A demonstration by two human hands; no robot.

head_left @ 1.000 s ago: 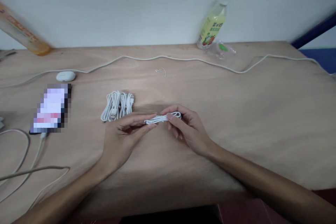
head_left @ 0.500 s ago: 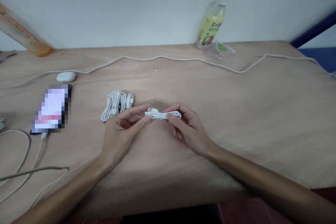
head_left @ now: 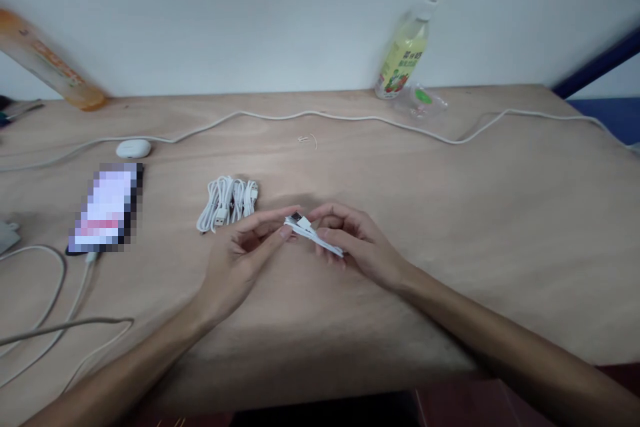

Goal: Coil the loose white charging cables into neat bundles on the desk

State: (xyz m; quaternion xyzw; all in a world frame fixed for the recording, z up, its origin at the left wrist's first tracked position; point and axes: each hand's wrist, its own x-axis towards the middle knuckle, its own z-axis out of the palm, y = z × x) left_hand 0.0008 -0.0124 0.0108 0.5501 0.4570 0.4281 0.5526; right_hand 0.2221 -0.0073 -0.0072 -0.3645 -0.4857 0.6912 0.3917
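Between my two hands is a folded white USB cable (head_left: 313,235), held just above the wooden table, its metal plug showing at the upper left end. My left hand (head_left: 245,250) pinches the cable's left end between thumb and fingers. On the other side, my right hand (head_left: 357,240) grips the bundle near its middle and right part, thumb on top. The cable slants down to the right. Behind my left hand lies a group of similar bundled white cables (head_left: 227,203), with USB plugs visible among them.
At the left lie a phone (head_left: 107,207) with a charging cord and a white earbud case (head_left: 133,149). A long white cord (head_left: 350,118) crosses the table's back. Two bottles lean on the wall, the yellow-green one (head_left: 403,57) beside clear plastic packaging (head_left: 423,101). Small tie scraps (head_left: 309,140) lie mid-table.
The cable bundle has turned in my hands from nearly level to slanting, its right end now lower and its plug shifted slightly right. The view has moved slightly.
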